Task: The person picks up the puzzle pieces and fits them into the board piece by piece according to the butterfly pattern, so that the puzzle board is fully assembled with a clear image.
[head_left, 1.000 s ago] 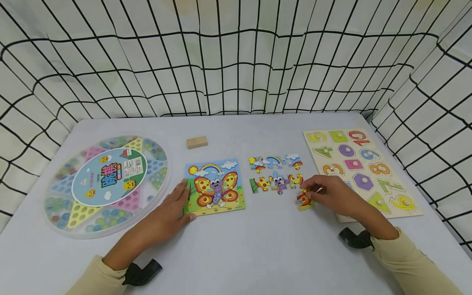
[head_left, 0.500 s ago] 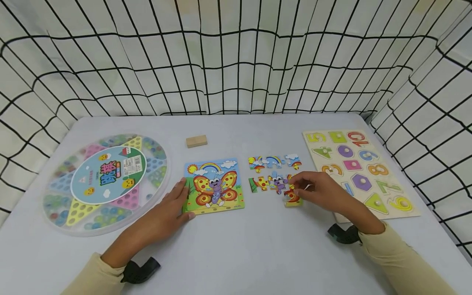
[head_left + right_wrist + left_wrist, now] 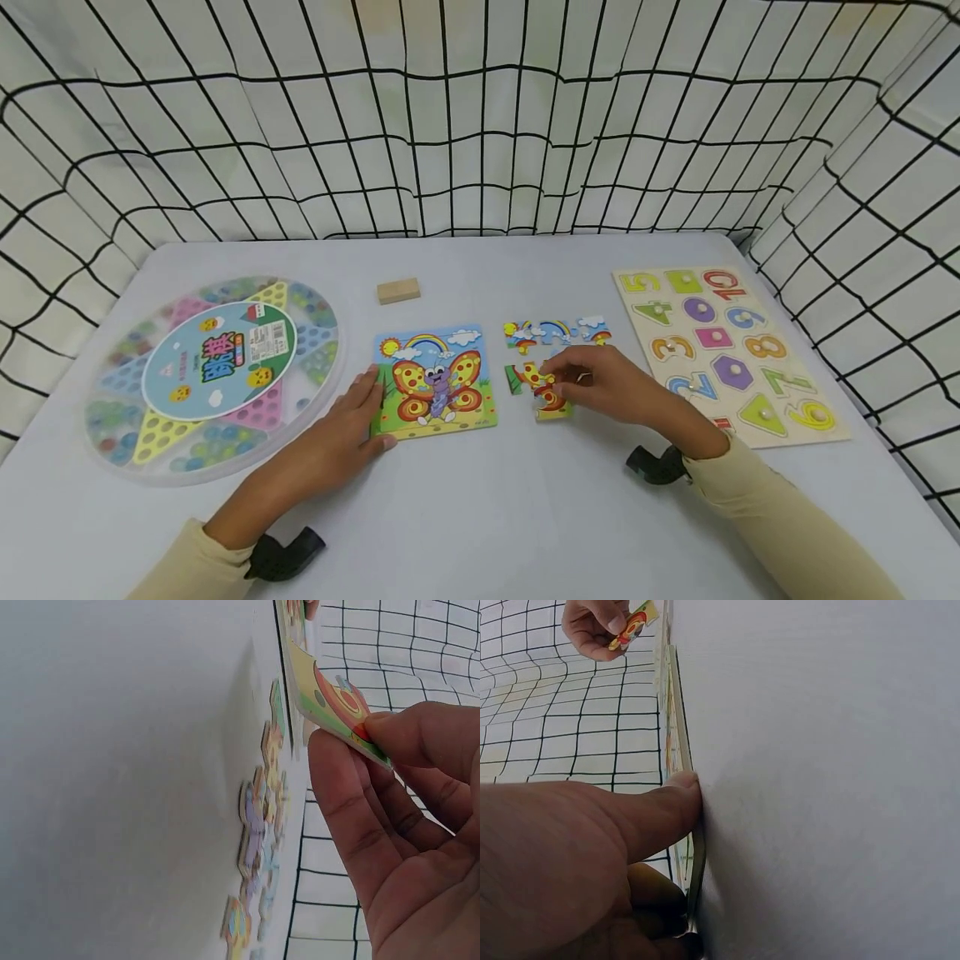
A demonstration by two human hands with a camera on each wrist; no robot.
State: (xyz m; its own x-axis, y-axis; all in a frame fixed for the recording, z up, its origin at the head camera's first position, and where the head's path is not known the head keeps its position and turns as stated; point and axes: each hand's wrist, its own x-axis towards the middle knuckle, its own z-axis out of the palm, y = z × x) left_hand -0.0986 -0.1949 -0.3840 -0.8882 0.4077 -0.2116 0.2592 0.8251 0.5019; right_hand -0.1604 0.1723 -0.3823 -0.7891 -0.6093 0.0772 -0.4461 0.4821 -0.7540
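My left hand (image 3: 339, 435) holds a butterfly picture board (image 3: 431, 337) at its near left corner, fingers along the left edge and thumb (image 3: 667, 810) at the near edge. Thumb and fingers of my right hand (image 3: 609, 385) pinch a jigsaw piece (image 3: 330, 697) with a red and orange swirl and a green and yellow border. In the head view this piece is over the lower row of loose pieces, right of the board. The right hand hides most of that row; a green-edged piece (image 3: 513, 380) shows at its left end. Above lies a row of sky and rainbow pieces (image 3: 553, 331).
A round marble game box (image 3: 217, 358) lies at the left of the white table (image 3: 480, 517). A small wooden block (image 3: 398, 291) lies behind the picture board. At the right lies a wooden number and shape board (image 3: 678, 321). Black netting (image 3: 480, 137) surrounds the table's back and sides.
My right hand has moved left with the pinched jigsaw piece, from near the number board to over the lower row. My left hand has stayed at the picture board.
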